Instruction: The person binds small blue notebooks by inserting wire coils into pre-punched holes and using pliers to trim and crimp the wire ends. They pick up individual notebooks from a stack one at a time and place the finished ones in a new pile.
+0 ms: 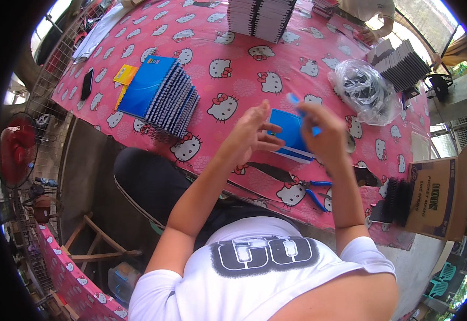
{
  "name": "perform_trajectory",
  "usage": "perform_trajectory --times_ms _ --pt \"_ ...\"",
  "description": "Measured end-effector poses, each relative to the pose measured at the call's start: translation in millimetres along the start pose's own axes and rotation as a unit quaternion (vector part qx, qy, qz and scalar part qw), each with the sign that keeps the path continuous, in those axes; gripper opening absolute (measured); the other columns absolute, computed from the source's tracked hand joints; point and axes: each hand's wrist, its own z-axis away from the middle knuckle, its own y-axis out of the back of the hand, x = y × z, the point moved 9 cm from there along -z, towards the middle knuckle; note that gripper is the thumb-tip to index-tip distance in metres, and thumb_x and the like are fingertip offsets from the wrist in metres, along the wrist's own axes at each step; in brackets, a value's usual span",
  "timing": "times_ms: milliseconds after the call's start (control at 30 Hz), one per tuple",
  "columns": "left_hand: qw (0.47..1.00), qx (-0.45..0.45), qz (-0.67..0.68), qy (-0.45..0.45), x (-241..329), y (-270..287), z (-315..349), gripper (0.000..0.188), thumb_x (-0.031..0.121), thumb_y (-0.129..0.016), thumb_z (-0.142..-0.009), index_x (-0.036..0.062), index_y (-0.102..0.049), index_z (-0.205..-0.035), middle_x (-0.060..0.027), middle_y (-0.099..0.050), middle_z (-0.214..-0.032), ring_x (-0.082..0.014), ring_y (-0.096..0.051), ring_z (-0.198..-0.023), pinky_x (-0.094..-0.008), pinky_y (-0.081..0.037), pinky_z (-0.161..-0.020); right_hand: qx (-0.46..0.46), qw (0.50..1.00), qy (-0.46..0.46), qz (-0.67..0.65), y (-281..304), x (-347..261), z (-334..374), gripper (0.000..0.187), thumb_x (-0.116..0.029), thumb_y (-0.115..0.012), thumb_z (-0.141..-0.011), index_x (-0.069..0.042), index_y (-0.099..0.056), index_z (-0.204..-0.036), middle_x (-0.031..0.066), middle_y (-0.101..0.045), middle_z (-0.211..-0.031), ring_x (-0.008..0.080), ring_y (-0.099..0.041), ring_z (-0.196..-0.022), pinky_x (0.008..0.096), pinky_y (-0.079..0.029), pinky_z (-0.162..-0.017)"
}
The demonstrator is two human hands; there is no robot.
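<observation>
A small blue notebook point(286, 122) lies on the table in front of me, with pale page edges along its near side. At its left edge my left hand point(252, 134) is open, fingers apart and reaching over the cover. Above its right side, my right hand point(322, 125) is closed and blurred by motion. A slim thing with a light blue end point(292, 98) sticks out of its fingers; its kind I cannot make out. Blue-handled pliers point(315, 196) lie nearer to me, beside a dark pointed shape point(270, 171).
Left stands a tall stack of blue spiral notebooks point(153, 88), yellow ones point(125, 75) beside it and a phone point(87, 84) farther left. Plastic-wrapped dark coils point(364, 88), grey stacks point(402, 64) and an open carton point(438, 198) are at right. White-paged spiral stacks point(257, 18) stand far back.
</observation>
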Motion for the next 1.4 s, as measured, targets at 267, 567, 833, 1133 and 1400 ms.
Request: perform_trajectory --times_ms 267,567,833,1133,1400 --pt "0.846 -0.065 -0.313 -0.427 36.3 -27.6 9.3 0.043 0.000 -0.050 -0.096 0.0087 -0.038 -0.137 -0.0097 -0.060 -0.103 -0.0155 -0.060 -0.087 -0.0276 -0.051 -0.072 0.117 0.984 -0.008 -0.132 50.0 35.5 39.0 0.053 0.006 -0.070 -0.075 -0.004 -0.049 -0.122 0.0087 -0.057 -0.114 0.0212 -0.056 -0.106 0.0299 -0.047 -0.090" --pt "0.744 -0.033 -0.421 -0.518 24.9 -28.8 14.1 0.043 -0.003 -0.056 -0.090 0.0094 -0.049 -0.131 -0.0155 -0.042 -0.136 -0.0248 -0.051 -0.113 -0.0381 -0.039 -0.096 0.087 0.967 -0.077 -0.229 -9.7 71.9 49.4 0.035 0.009 -0.067 -0.079 -0.006 -0.046 -0.103 0.0051 -0.054 -0.097 0.0163 -0.053 -0.093 0.0293 -0.044 -0.084" --pt "0.550 0.095 -0.625 -0.546 19.6 -90.5 29.3 0.030 0.020 -0.070 -0.082 0.0262 -0.072 -0.112 0.0030 -0.065 -0.114 -0.0210 -0.054 -0.113 -0.0604 -0.007 -0.110 0.103 0.972 -0.137 -0.161 -16.6 73.3 63.3 0.046 -0.002 -0.072 -0.077 -0.006 -0.048 -0.115 0.0165 -0.056 -0.111 0.0323 -0.056 -0.102 0.0382 -0.045 -0.088" --pt "0.587 0.080 -0.587 -0.552 23.1 -87.4 30.9 0.025 0.018 -0.072 -0.079 0.0203 -0.074 -0.104 0.0015 -0.067 -0.110 -0.0185 -0.058 -0.105 -0.0485 -0.024 -0.103 0.140 0.975 0.036 0.166 40.6 17.0 75.4 0.059 -0.013 -0.075 -0.074 -0.017 -0.058 -0.131 0.0164 -0.043 -0.140 0.0349 -0.044 -0.125 0.0466 -0.036 -0.103" --pt "0.602 0.071 -0.557 -0.568 31.9 -85.2 34.3 0.020 0.009 -0.076 -0.074 0.0142 -0.076 -0.094 0.0000 -0.068 -0.084 -0.0168 -0.058 -0.083 -0.0354 -0.031 -0.090 0.311 0.925 -0.146 0.162 151.4 127.0 132.7 0.044 -0.016 -0.074 -0.078 -0.003 -0.061 -0.118 0.0178 -0.059 -0.118 0.0348 -0.055 -0.111 0.0422 -0.043 -0.096"
